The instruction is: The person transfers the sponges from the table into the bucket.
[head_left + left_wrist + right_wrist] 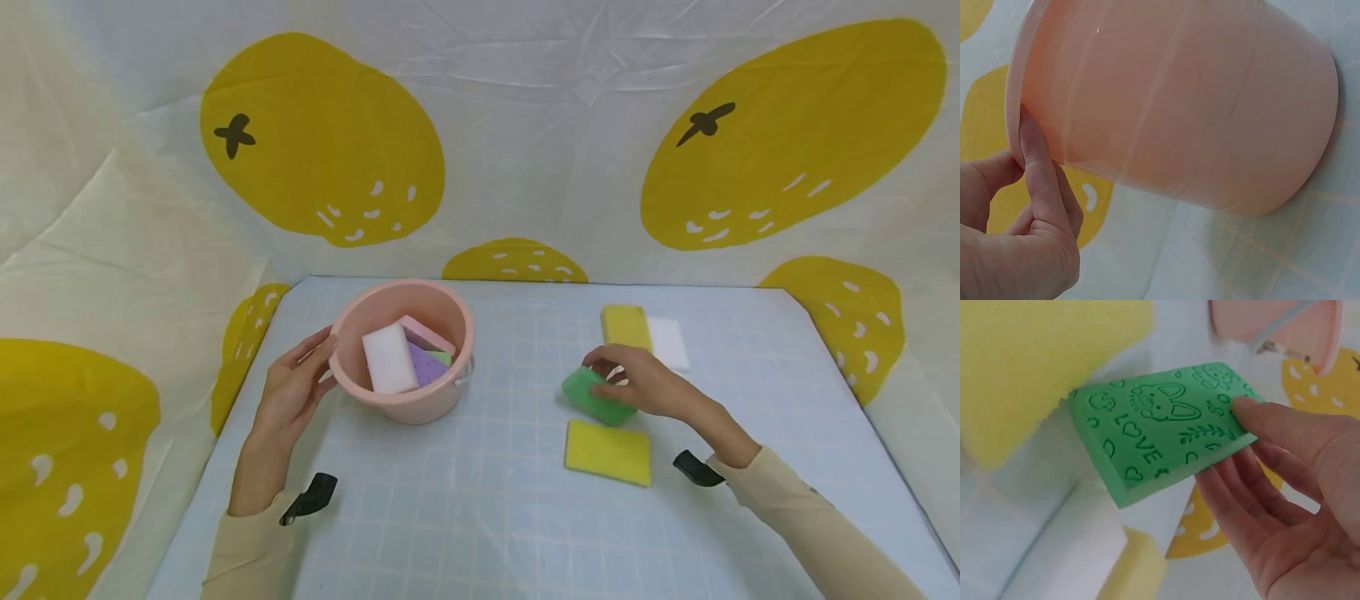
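We hold the pink bucket (405, 354) tilted with our left hand (288, 392), thumb hooked on its rim, so its mouth faces the sponges. Our right hand (645, 385) pinches the green sponge (596, 396), one end raised off the counter (480, 500), a yellow sponge (607, 451) just below that grip.

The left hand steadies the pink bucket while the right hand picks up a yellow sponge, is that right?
Not quite. The right hand grips the green sponge, not a yellow one; the right wrist view shows it clearly. The left hand does hold the pink bucket.
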Motion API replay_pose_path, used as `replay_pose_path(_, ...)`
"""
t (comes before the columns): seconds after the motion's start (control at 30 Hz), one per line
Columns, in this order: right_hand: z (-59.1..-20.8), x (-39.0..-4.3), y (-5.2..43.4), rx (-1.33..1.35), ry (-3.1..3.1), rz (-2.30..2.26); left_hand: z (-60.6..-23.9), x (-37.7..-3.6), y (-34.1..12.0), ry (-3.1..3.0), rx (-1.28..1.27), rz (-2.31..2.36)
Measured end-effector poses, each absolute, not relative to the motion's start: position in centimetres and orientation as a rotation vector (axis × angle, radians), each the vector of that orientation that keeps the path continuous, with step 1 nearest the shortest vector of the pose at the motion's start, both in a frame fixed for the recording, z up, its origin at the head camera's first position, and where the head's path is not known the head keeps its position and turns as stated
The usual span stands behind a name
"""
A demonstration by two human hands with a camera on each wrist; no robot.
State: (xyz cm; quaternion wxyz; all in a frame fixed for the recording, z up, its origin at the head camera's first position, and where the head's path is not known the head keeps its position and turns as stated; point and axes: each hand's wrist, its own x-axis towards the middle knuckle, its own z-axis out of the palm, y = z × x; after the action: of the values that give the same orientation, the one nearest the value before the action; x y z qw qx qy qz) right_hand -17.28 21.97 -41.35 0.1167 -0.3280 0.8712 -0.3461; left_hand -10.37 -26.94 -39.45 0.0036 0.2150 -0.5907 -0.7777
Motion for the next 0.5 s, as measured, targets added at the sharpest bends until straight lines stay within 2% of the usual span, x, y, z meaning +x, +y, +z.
replay_pose_path(0.5,-38.5,-18.4,20.9,-0.965,2.579,-1.179,-39.4,-10.5,-26.9,-1.852,0.690,-2.440)
